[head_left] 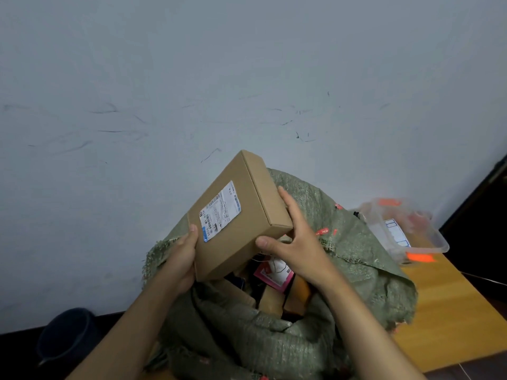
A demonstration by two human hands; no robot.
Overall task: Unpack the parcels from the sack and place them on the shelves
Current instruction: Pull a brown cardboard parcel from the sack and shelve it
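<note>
A cardboard parcel (236,215), flat and brown with a white shipping label (220,211) on its broad face, is held tilted in the air just above the open mouth of the green woven sack (343,242). The left hand (181,256) grips its lower left edge, thumb lying over the face beside the label; the right hand (296,239) clasps the lower right corner, thumb under the near edge and fingers stretched up along the narrow side. Inside the sack lie more parcels (274,292), among them brown boxes and a pink-and-white packet. The sack stands on a wooden table (444,311) against a scuffed pale wall (192,78). Behind the sack to the right, a clear plastic bin (406,229) with orange tags rests on the table. A dark bucket (65,335) stands low at the left.
</note>
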